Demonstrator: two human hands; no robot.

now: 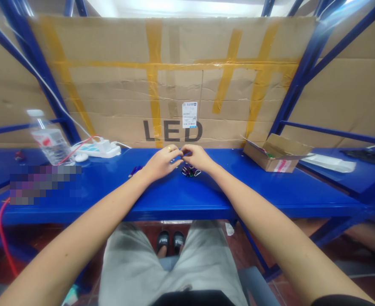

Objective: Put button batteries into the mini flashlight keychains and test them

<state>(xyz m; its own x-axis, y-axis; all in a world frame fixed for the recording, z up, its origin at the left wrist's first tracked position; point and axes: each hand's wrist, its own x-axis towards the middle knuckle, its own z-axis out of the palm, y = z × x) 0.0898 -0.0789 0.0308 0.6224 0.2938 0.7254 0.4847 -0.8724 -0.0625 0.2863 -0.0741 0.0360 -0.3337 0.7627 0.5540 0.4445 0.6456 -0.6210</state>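
Observation:
My left hand (162, 163), with a ring on one finger, is closed in a pinch above the blue table (187, 199). Its fingertips meet those of my right hand (198, 157), which is also pinched. Whatever is between the fingers is too small and too hidden to name. Just below my right hand lies a small heap of shiny, dark coloured metal clips (191, 171), one showing a silvery loop. Beside my left wrist are a few blue and purple slim pieces (135, 171), partly covered by the arm.
An open cardboard box (272, 155) stands at the right, beside a white packet (330, 162). On the left are a water bottle (49, 138), a white power strip (101, 148) with cables and a blurred-out item (42, 185). A large cardboard sheet (120, 93) closes off the back.

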